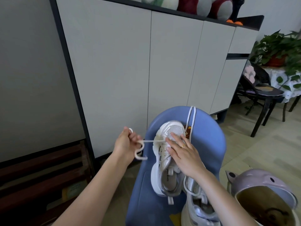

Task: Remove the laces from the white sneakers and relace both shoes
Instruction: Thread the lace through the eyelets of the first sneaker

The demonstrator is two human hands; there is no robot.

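The left hand (126,141) is pinching the lace (147,141) between curled fingers and drawing it out sideways, taut, so that it is running clear of the eyelets. The right hand (184,154) is lying flat, fingers straight, across the front of the white sneaker (164,162), pressing it down to resist that pull. The sneaker is resting on a blue seat (218,141). The second sneaker (198,207) is lying just beside it, nearer the person, partly under the right forearm.
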